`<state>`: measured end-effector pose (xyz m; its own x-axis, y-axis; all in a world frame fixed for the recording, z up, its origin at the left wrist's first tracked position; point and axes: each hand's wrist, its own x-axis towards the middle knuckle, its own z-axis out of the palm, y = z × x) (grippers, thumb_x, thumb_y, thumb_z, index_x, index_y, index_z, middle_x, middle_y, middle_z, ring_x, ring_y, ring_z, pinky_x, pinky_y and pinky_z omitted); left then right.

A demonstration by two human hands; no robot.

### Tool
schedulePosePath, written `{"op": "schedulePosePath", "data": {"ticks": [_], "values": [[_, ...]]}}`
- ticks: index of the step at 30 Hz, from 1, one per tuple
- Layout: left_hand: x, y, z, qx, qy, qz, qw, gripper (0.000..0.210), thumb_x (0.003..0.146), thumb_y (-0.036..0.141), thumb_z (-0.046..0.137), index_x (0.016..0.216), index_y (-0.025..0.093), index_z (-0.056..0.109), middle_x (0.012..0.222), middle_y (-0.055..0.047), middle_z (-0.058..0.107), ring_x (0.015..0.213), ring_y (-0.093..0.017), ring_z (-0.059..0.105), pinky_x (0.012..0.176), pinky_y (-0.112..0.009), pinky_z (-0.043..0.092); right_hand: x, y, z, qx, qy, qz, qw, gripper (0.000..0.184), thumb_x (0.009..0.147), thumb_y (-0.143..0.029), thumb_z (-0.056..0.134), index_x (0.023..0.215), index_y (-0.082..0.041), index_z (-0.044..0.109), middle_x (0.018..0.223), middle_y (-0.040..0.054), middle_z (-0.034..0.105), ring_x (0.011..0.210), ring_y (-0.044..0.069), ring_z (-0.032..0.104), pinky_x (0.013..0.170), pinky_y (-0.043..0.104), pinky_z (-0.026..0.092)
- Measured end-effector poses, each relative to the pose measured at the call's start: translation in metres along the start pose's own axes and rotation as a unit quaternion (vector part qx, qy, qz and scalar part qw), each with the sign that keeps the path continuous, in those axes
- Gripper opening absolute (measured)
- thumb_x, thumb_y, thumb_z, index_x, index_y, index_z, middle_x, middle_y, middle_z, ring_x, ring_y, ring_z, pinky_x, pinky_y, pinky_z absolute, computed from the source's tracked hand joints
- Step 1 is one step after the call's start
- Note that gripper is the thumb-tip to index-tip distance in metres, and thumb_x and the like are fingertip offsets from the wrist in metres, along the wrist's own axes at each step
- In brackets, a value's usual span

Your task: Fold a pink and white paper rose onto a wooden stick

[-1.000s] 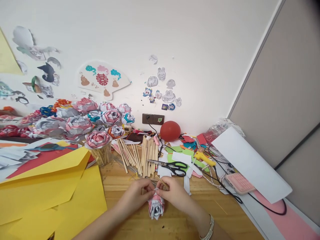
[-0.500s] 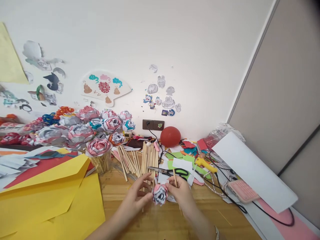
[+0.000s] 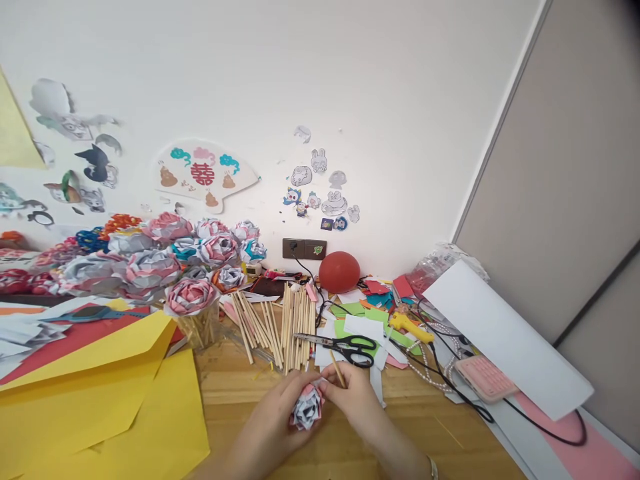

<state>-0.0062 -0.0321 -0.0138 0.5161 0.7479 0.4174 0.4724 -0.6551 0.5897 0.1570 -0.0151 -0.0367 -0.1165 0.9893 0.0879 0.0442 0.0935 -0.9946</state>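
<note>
A small pink and white-grey paper flower (image 3: 307,408) is cupped in my left hand (image 3: 273,417), whose fingers curl round its left and far side. My right hand (image 3: 357,402) is closed round a thin wooden stick (image 3: 338,371), which sticks up slantwise past the fingers. The right thumb and fingertips also touch the flower's upper right edge. Just beyond my hands lie black-handled scissors (image 3: 345,345) and a row of wooden sticks (image 3: 299,320). Parts of the flower are hidden by the fingers.
Finished paper flowers (image 3: 193,295) stand bunched at the left, behind yellow paper (image 3: 150,413). A red balloon (image 3: 339,272) rests by the wall. Paper scraps (image 3: 365,327), a yellow glue gun (image 3: 411,327), cables and a pink keyboard-like device (image 3: 485,379) crowd the right.
The left hand has closed round the flower, which has shifted slightly left and down. The stick in my right hand now leans left. The camera view has shifted a little.
</note>
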Motion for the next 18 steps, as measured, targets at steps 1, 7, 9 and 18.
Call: {"op": "schedulePosePath", "data": {"ticks": [1, 7, 9, 18], "values": [[0.000, 0.001, 0.001, 0.002, -0.002, 0.001, 1.000, 0.046, 0.071, 0.011, 0.053, 0.114, 0.026, 0.047, 0.102, -0.005, 0.064, 0.091, -0.020, 0.061, 0.078, -0.028, 0.049, -0.001, -0.001, 0.000, -0.026, 0.002, 0.000, 1.000, 0.017, 0.065, -0.031, 0.065, 0.071, -0.016, 0.058, 0.063, 0.0008, 0.059, 0.062, 0.018, 0.057, 0.060, 0.028, 0.043], [0.000, -0.001, 0.004, 0.010, 0.012, 0.011, 1.000, 0.046, 0.069, 0.010, 0.055, 0.112, 0.025, 0.046, 0.103, -0.004, 0.065, 0.091, -0.019, 0.062, 0.078, -0.026, 0.049, -0.007, -0.010, 0.005, -0.168, 0.070, -0.055, 0.982, 0.008, 0.070, -0.024, 0.059, 0.065, -0.018, 0.060, 0.066, 0.0035, 0.063, 0.066, 0.021, 0.057, 0.064, 0.030, 0.042], [-0.001, -0.002, 0.002, 0.021, 0.021, 0.012, 1.000, 0.048, 0.068, 0.008, 0.053, 0.113, 0.025, 0.045, 0.105, -0.005, 0.064, 0.092, -0.019, 0.062, 0.079, -0.027, 0.048, -0.008, -0.013, 0.004, -0.106, 0.052, -0.041, 0.992, 0.016, 0.072, -0.032, 0.059, 0.072, -0.016, 0.064, 0.072, 0.0053, 0.066, 0.069, 0.022, 0.060, 0.066, 0.031, 0.045], [-0.001, -0.015, 0.001, 0.006, 0.063, -0.044, 0.997, 0.046, 0.067, 0.005, 0.053, 0.109, 0.023, 0.048, 0.103, -0.006, 0.062, 0.093, -0.020, 0.060, 0.081, -0.029, 0.047, -0.030, -0.024, 0.011, -0.135, -0.016, -0.152, 0.979, 0.035, 0.081, -0.037, 0.053, 0.109, -0.018, 0.062, 0.110, 0.0096, 0.062, 0.102, 0.025, 0.056, 0.091, 0.038, 0.040]]}}
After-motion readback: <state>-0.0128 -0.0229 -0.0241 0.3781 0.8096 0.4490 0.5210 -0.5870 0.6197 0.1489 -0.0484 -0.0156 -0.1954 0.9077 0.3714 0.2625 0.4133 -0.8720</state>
